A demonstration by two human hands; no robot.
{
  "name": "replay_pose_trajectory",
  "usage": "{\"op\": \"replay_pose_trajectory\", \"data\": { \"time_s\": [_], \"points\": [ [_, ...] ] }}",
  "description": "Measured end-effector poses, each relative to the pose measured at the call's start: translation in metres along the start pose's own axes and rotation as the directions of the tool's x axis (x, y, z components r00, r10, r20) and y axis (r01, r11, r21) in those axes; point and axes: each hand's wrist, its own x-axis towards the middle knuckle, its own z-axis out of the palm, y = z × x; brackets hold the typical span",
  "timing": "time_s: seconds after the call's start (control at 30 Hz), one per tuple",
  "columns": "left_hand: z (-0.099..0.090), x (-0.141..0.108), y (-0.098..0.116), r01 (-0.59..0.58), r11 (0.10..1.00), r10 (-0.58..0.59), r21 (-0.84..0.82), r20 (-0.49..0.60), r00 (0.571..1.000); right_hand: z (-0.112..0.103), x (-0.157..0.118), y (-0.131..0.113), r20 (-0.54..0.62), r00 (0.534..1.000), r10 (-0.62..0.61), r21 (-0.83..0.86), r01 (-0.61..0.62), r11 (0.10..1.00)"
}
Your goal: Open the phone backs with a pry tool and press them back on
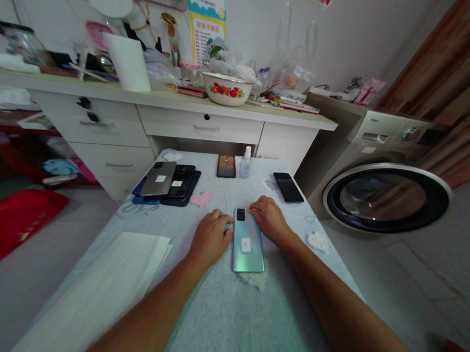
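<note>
A shiny blue-green phone (249, 249) with a white sticker and a dark camera block lies back up on the cloth-covered table (226, 313). My left hand (212, 235) is at its upper left edge, fingers curled, thumb and fingertips against or very near the side. At the upper right corner, my right hand (267, 215) has its fingers bent and pressed together on the phone's edge. Both hands appear to hold the phone between them from its sides.
Several stacked phones (158, 179) lie at the back left. A brown-edged phone (225, 166), a spray bottle (245, 164) and a black phone (288, 187) are farther back. White sheets (91, 294) cover the left side. A washing machine (382, 136) stands at right.
</note>
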Motion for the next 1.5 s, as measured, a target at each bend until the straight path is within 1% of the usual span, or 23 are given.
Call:
{"op": "replay_pose_trajectory", "data": {
  "time_s": [0.2,0.3,0.4,0.6,0.73,0.87,1.1,1.3,1.5],
  "points": [
    [0.001,0.001,-0.002,-0.008,1.0,0.008,-0.012,0.009,1.0,-0.005,-0.01,-0.002,0.022,0.988,-0.154,0.152,0.149,0.977],
    [0.001,0.001,-0.003,-0.006,1.0,0.006,-0.01,0.016,1.0,-0.006,-0.01,-0.003,0.032,0.98,-0.194,0.178,0.186,0.966],
    [0.001,0.001,-0.003,-0.006,1.0,0.006,-0.006,0.02,1.0,-0.004,-0.006,-0.001,0.023,0.987,-0.159,0.149,0.154,0.977],
    [0.0,0.001,-0.003,-0.011,1.0,0.011,-0.016,0.011,1.0,0.0,0.0,0.006,-0.022,1.0,0.003,0.001,-0.003,1.0],
    [0.001,0.001,-0.003,-0.013,1.0,0.013,-0.02,0.013,1.0,0.0,0.002,0.008,-0.032,0.998,0.061,-0.037,-0.062,0.997],
    [0.001,0.002,-0.003,-0.008,1.0,0.009,-0.018,0.029,1.0,0.001,0.009,0.004,0.006,0.999,0.052,-0.036,-0.051,0.998],
    [-0.002,0.001,0.0,-0.01,1.0,0.011,-0.021,0.029,1.0,0.007,0.028,-0.009,0.078,0.996,-0.035,-0.077,0.041,0.996],
    [-0.002,0.0,0.001,-0.008,1.0,0.009,-0.009,0.025,1.0,0.011,0.039,-0.019,0.146,0.987,-0.069,-0.092,0.083,0.992],
    [-0.002,0.0,0.0,-0.017,1.0,0.018,-0.019,0.017,1.0,0.011,0.045,-0.017,0.186,0.976,-0.111,-0.071,0.126,0.99]
  ]
}}
